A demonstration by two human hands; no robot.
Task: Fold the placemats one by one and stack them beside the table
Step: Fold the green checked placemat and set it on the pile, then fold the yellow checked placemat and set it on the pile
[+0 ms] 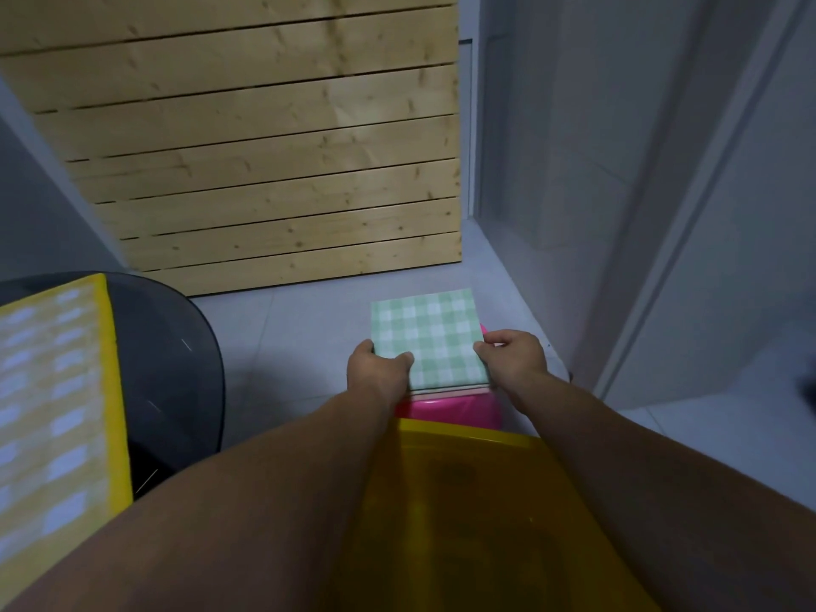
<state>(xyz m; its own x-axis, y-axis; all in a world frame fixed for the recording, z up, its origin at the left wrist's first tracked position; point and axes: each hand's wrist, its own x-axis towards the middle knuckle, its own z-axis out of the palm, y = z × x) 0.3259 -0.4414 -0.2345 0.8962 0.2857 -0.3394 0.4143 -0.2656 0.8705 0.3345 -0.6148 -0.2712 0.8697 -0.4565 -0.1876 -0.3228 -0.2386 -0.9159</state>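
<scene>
A folded green checked placemat [430, 335] lies on top of a pink stool [450, 410] beside the table, with the thin edge of another folded layer showing under its near side. My left hand [375, 368] grips its near left corner, thumb on top. My right hand [512, 351] pinches its right edge. A yellow checked placemat [53, 404] lies spread flat on the dark glass table [176, 368] at the left.
A yellow plastic stool or tub [463, 501] stands between my arms, right before the pink stool. A wooden slatted panel [273, 148] leans against the wall behind. A white door frame [662, 258] rises at the right. Grey floor tiles [300, 337] surround the stools.
</scene>
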